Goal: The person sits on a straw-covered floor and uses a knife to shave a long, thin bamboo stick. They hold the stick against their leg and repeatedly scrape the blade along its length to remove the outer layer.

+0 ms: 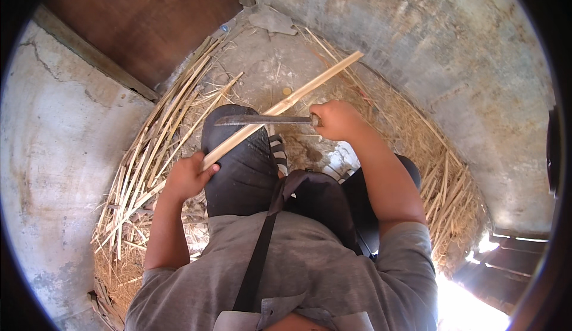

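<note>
"What's at your far left?"

"From my station I see a pale, stained plaster wall (53, 170), then a long heap of thin, straw-coloured split strips (146, 137) on the dusty floor (256, 57)."

"And the left hand?"

"The bare left hand (189, 176) is just right of the heap, fingers closed round the near end of a long, pale, flat wooden strip (280, 108). That piece slants across the dark-trousered left knee (229, 115) and away to the upper right, its far end free."

"What crosses it?"

"A slim, grey metal blade (286, 119), nearly level on my screen. It's dark against dark cloth, so I can't fairly tell whether its edge bites in or only lies close."

"Right hand?"

"The bare right hand (336, 119) is gripping the blade's handle (315, 120) in a tight fist, at the blade's right end."

"Beyond that?"

"I get a bank of loose, dry, straw-coloured litter (447, 194) along the foot of a grey, blotched wall (429, 39)."
</note>
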{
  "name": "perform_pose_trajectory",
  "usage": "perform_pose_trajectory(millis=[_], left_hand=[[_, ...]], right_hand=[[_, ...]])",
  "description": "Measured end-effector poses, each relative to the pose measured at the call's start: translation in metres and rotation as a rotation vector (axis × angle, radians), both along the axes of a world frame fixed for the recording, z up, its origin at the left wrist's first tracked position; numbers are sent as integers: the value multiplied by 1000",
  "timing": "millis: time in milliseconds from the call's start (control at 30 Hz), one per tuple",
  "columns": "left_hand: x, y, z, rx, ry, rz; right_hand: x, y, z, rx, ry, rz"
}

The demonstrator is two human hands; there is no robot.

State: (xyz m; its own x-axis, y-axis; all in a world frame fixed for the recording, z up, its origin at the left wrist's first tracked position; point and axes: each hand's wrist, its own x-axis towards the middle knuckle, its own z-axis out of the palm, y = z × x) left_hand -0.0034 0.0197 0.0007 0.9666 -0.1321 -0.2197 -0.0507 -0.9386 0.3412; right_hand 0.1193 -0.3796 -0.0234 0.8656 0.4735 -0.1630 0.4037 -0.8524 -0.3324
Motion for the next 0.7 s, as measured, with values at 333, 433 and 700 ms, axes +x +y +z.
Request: perform_pose_trajectory(millis=[333,433,700], left_hand=[[5,2,-5,-42,-19,-26],[2,3,-8,-59,-18,-5],[2,4,-9,-86,-10,8]], right_hand=[[31,-72,-53,270,-152,-493],[15,-32,-26,200,-55,-291],[21,-26,-31,183,6,-179]])
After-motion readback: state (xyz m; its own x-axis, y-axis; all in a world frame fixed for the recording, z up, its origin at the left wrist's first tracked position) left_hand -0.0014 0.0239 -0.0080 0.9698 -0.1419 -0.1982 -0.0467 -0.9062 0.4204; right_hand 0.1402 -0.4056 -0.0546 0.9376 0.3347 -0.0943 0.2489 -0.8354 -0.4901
